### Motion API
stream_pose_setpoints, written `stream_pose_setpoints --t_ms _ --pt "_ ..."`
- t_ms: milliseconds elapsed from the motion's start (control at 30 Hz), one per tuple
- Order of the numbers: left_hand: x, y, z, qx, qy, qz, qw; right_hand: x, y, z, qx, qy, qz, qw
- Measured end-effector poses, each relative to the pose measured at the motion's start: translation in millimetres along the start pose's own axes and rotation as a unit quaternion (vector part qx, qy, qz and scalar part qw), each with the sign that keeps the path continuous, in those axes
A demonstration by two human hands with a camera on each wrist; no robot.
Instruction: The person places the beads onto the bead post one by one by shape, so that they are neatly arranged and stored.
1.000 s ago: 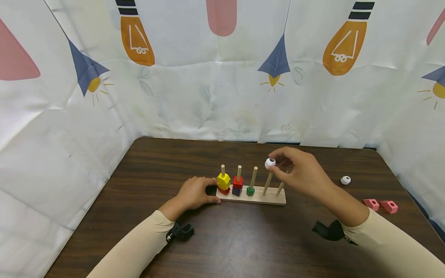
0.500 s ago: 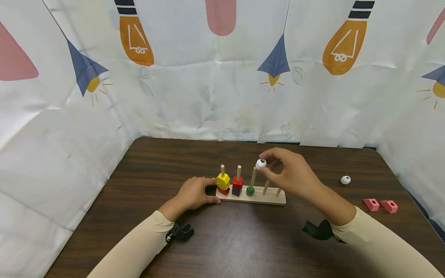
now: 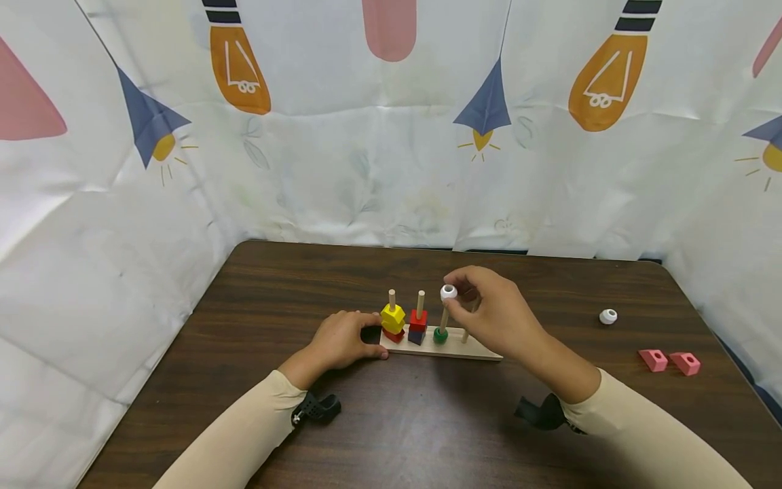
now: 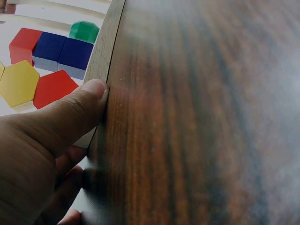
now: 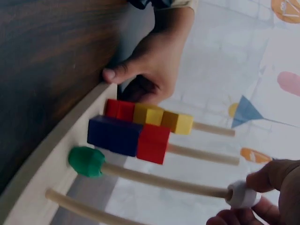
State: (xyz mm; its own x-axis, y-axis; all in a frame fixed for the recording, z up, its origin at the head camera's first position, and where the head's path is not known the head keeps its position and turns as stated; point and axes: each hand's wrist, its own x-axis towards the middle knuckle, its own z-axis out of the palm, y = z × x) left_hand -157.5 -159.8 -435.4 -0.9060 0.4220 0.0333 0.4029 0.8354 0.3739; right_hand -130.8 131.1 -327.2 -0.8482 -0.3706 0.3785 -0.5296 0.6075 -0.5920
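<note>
A wooden peg board [image 3: 455,351] [image 5: 33,164] stands mid-table with several upright pegs. Its left peg carries a red piece and a yellow piece [image 3: 393,317], the second a blue cube and a red cube [image 3: 418,319], the third a green bead [image 3: 440,335] [image 5: 86,161]. My right hand [image 3: 489,309] pinches a white bead [image 3: 449,293] [image 5: 242,194] at the tip of the third peg [image 5: 164,181]. My left hand [image 3: 342,339] grips the board's left end, thumb [image 4: 79,110] against its front edge.
Another white bead [image 3: 607,316] lies on the dark table [image 3: 403,421] at the right. Two pink blocks [image 3: 668,361] sit near the right edge. A printed cloth backdrop [image 3: 391,122] surrounds the table on three sides.
My right hand carried the white bead leftward and slightly down, from above the fourth peg to the top of the third peg. The left hand stayed put.
</note>
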Motion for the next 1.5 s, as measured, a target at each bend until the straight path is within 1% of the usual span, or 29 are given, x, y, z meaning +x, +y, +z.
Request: stream_pose_setpoints --t_ms 133,267,333,600,967,1067,1333,1500 --pt "0.4 0.3 0.2 -0.001 0.0 0.0 1.0 -4.2 1.6 7.1 0.001 0.02 0.019 1.0" --pt "1.3 0.4 -0.1 0.0 -0.002 -0.001 1.0 -8.6 7.3 15.4 0.022 0.036 0.036 0.998" --pt "1.8 0.1 -0.2 0.002 -0.003 -0.001 1.0 -10.4 11.0 19.8 0.038 0.041 0.037 0.998" --pt "1.2 -0.4 -0.5 0.002 -0.003 0.001 1.0 -12.4 21.6 30.9 0.083 0.049 0.043 0.994" --pt "1.5 0.1 -0.4 0.006 -0.003 -0.002 1.0 -20.6 34.8 49.3 0.135 0.039 0.107 0.984" --pt "1.5 0.5 -0.4 0.006 -0.004 -0.003 1.0 -22.5 38.2 53.5 0.131 0.034 0.116 0.984" --pt "1.2 1.7 -1.0 0.004 -0.005 -0.006 1.0 -29.2 49.5 66.4 0.118 0.018 0.118 0.986" --pt "1.0 1.6 -0.7 0.003 -0.006 -0.009 0.9999 -31.0 53.4 69.1 0.116 0.011 0.118 0.986"
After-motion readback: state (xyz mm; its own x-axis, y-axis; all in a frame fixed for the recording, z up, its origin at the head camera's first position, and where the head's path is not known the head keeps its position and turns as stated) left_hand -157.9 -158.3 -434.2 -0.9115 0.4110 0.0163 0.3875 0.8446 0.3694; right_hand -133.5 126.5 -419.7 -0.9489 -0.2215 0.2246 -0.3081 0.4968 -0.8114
